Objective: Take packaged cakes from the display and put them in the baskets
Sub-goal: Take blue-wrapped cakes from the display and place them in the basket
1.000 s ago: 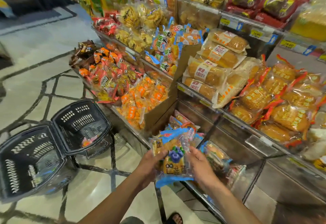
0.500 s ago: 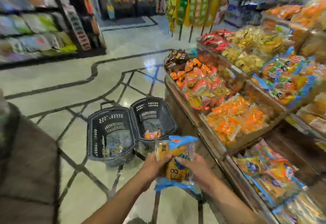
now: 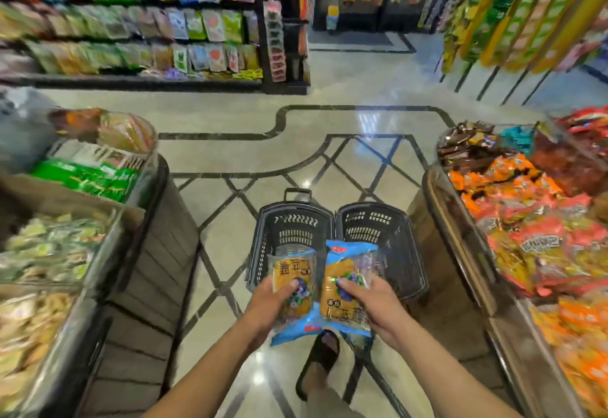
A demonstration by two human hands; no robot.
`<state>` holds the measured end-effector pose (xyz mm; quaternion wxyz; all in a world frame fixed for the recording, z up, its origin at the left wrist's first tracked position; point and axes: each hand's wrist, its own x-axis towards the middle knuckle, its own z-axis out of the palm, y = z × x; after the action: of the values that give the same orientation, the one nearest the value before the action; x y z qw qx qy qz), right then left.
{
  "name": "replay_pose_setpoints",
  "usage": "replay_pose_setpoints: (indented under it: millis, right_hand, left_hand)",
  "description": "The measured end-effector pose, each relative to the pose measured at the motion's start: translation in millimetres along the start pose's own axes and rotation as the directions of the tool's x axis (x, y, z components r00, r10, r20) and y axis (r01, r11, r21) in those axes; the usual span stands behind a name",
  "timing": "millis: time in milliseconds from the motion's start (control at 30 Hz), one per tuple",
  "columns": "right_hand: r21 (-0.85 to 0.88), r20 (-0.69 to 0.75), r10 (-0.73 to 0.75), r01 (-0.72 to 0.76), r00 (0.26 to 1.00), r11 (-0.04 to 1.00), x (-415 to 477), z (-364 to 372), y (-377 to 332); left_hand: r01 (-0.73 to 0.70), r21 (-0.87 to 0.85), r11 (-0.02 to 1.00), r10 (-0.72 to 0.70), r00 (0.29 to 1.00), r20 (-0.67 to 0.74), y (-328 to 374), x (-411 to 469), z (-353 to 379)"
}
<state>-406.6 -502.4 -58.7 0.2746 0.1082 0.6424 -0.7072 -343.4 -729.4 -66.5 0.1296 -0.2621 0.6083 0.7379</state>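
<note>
Two black plastic baskets stand side by side on the floor ahead of me, the left basket [image 3: 289, 230] and the right basket [image 3: 378, 230]. My left hand [image 3: 269, 302] grips one packaged cake [image 3: 292, 273], yellow with a blueberry picture and blue ends. My right hand [image 3: 375, 302] grips a second packaged cake [image 3: 348, 286] of the same kind. Both packs are held side by side above the near rims of the baskets. The packs hide most of the baskets' insides.
A display [image 3: 526, 230] of orange and red snack packs runs along the right. Another display bin [image 3: 75, 220] with green and pale packs stands on the left. My sandalled foot [image 3: 319, 361] is on the tiled floor just behind the baskets. Stocked shelves [image 3: 131, 23] line the far aisle.
I have turned left from the cake display to face the baskets squarely. The packs held together in both hands are now separated, one in each hand, over the baskets.
</note>
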Motion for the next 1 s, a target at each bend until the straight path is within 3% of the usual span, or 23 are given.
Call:
replay_pose_setpoints:
  millis: [367,567,767,1000]
  right_hand:
    - [-0.124,0.086,0.160,-0.148,0.983,0.981,209.3,22.9,-40.4]
    - [-0.166,0.011,0.278,-0.273,0.960,0.948,310.5,34.3,-33.4]
    - [-0.224,-0.056,0.380,-0.382,0.923,0.897,411.3,56.1,56.0]
    - [-0.179,-0.170,0.508,-0.533,0.845,0.827,523.9,74.8,240.1]
  left_hand:
    - [0.060,-0.016,0.998,-0.062,0.992,-0.115,56.6,155.5,-60.9]
    - [0.090,-0.021,0.996,-0.092,0.982,-0.164,58.1,242.1,-97.9]
    - [0.182,-0.027,0.983,-0.184,0.966,-0.182,6.9,332.6,-153.0]
    - [0.245,-0.042,0.969,-0.248,0.951,-0.183,-105.2,440.5,-210.3]
